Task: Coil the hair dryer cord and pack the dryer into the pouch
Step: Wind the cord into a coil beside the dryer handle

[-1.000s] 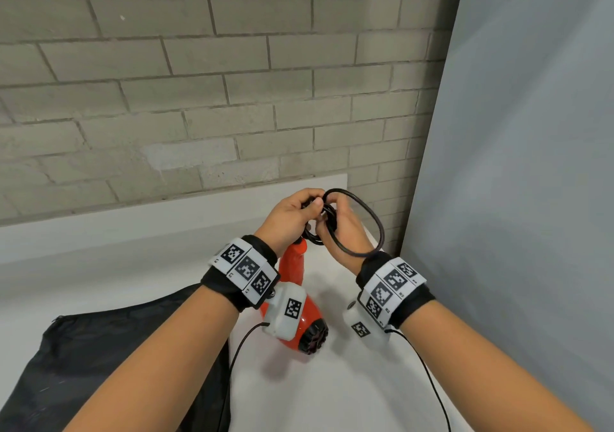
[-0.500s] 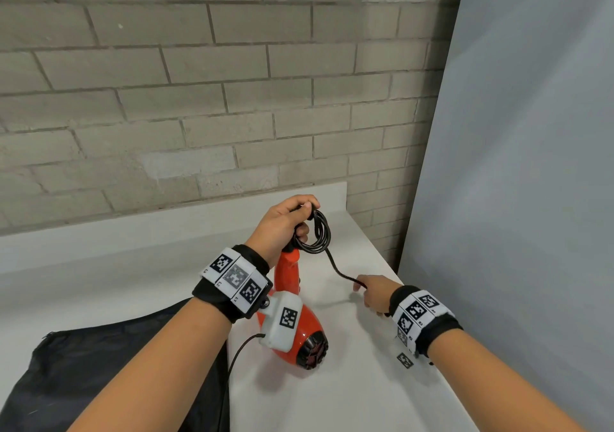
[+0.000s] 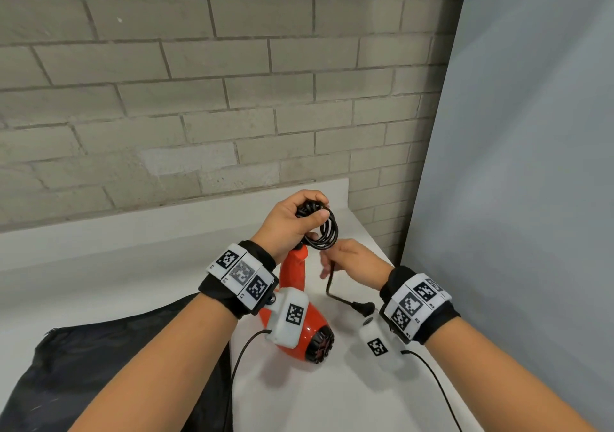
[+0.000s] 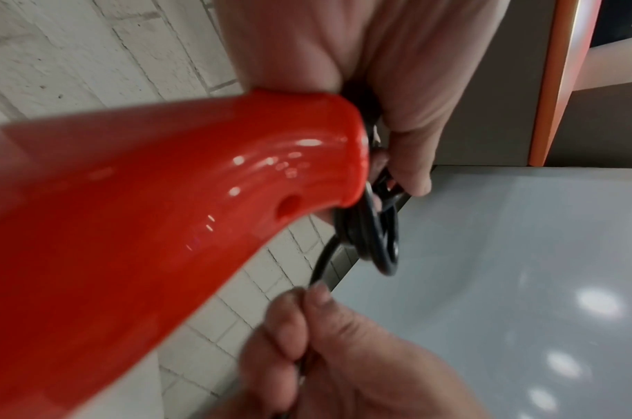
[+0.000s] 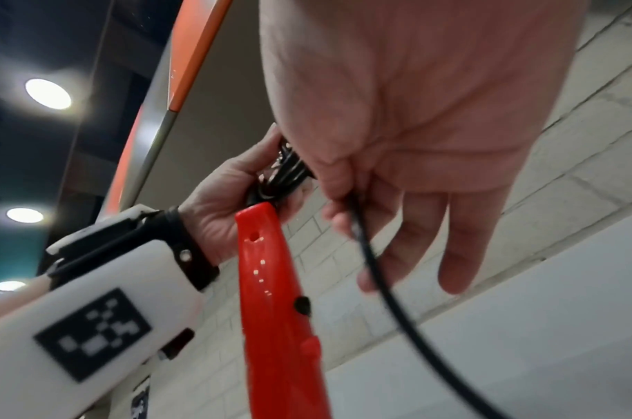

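A glossy red hair dryer [image 3: 299,302] stands on the white table [image 3: 332,398] with its handle [image 4: 163,226] [image 5: 274,311] pointing up and its grille end low. My left hand [image 3: 292,222] grips several black cord loops [image 3: 324,232] [image 4: 379,235] just above the handle tip. Below them, my right hand [image 3: 352,262] [image 5: 396,158] pinches the loose cord end [image 5: 379,283] between thumb and forefinger, other fingers hanging straight. The black plug [image 3: 360,307] dangles near my right wrist. The black pouch [image 3: 99,365] lies flat at the lower left.
A grey brick wall [image 3: 199,99] rises behind the table. A grey panel [image 3: 515,199] closes the right side, next to the table's right edge. Thin black wires [image 3: 432,385] run from the wrist cameras across the table front.
My right hand slid out along the cord to the right, then came back up under the coil with the tail. The plug end now hangs by my right wrist. The left hand kept its grip.
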Tool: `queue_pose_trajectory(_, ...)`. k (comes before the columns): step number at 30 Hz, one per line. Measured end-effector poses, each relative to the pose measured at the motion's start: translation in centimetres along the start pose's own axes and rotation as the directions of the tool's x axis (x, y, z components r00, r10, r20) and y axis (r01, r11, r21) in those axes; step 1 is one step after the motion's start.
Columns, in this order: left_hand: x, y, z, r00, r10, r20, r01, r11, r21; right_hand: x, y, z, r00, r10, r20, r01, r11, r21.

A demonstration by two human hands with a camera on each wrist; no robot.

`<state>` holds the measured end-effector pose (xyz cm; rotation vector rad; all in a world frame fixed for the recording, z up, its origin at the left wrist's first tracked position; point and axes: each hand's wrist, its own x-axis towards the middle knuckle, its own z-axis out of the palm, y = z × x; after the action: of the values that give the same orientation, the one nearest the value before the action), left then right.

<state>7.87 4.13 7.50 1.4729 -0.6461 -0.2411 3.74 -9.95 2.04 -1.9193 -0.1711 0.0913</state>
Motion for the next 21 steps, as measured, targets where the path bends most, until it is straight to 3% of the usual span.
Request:
queue_pose_trajectory(4, -0.3, 0.3, -0.1, 0.999, -0.05, 0.001, 0.05, 0.998, -0.049, -0.3, -0.6, -1.7, 0.951, -0.051, -0.305, 0.035, 0.998, -0.059)
queue_pose_trajectory(9, 0.0, 0.3, -0.2, 0.996, -0.085, 0.001, 0.085, 0.994, -0.074, -0.7, -3.2, -3.1, 0.854, -0.211, -0.475, 0.148, 0.975, -0.166)
queue_pose_trajectory(13, 0.0, 0.4, 0.2, 0.997, -0.069, 0.014, 0.069, 0.998, -0.001, -1.0, -5.2, -4.0, 0.825, -0.276, -0.494, 0.175, 0.955, -0.241)
queue_pose_trajectory(21, -0.2, 0.6, 0.6, 0.991, -0.1, 0.09, 0.088, 0.987, 0.133, -1.7, -6.0, -4.0, 0.843, -0.354, -0.405, 0.196, 0.904, -0.381)
